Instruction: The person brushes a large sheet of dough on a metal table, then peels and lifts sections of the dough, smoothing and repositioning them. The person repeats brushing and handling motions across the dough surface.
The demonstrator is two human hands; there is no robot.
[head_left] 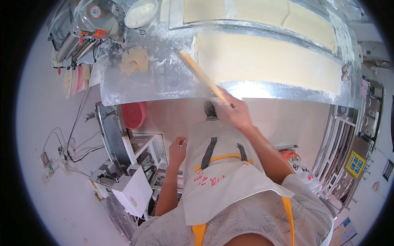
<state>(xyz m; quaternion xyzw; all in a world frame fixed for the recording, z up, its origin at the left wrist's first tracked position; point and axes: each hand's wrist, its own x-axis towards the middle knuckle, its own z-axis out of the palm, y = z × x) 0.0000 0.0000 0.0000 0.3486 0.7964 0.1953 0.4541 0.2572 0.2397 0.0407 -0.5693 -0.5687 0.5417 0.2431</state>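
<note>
My right hand grips a pale wooden stick near its lower end; the stick slants up-left over the metal tabletop, slightly blurred, its tip beside the left end of a long flat sheet of pale dough. A second dough sheet lies farther back. Crumpled dough scraps rest on the table's left part. My left hand hangs low beside my apron, its fingers curled; whether anything is inside them is hidden.
A bowl of white powder and machinery occupy the back left. Below are a red basin, a white boxed machine and bags. Steel equipment lines the right, cables the left wall.
</note>
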